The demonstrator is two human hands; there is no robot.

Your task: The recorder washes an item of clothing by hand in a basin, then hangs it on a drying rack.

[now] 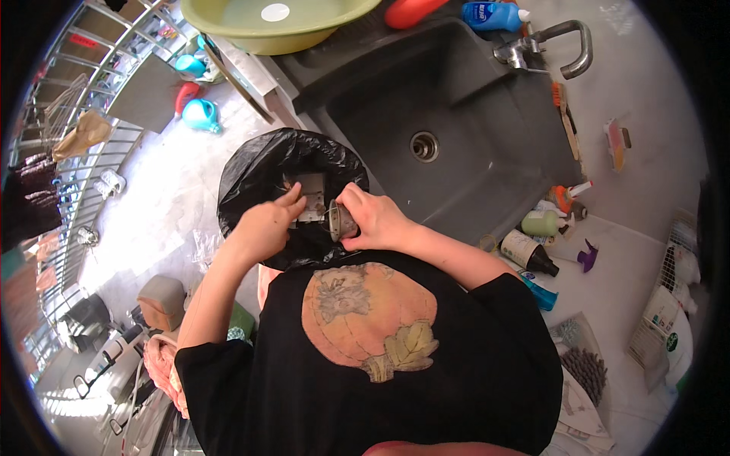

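Note:
My right hand (373,219) grips a small round metal cup, seemingly a sink strainer (342,221), tilted on its side over a bin lined with a black plastic bag (245,165). Thin wire or a rim edge shows at the cup's left side. My left hand (265,228) is over the bag's left part, two fingers stretched towards the cup and the others curled. Those fingertips overlap grey and whitish flat refuse (312,196) inside the bag; whether they touch it is unclear. Some dark bits lie beside them.
Right of the bin is a dark grey sink (456,188) with an uncovered drain (425,147) and a metal faucet (570,48). A yellow-green basin (256,40) stands beyond. Bottles (527,251) and a brush (566,122) line the sink's right side. Detergent jugs (199,114) stand on the floor at left.

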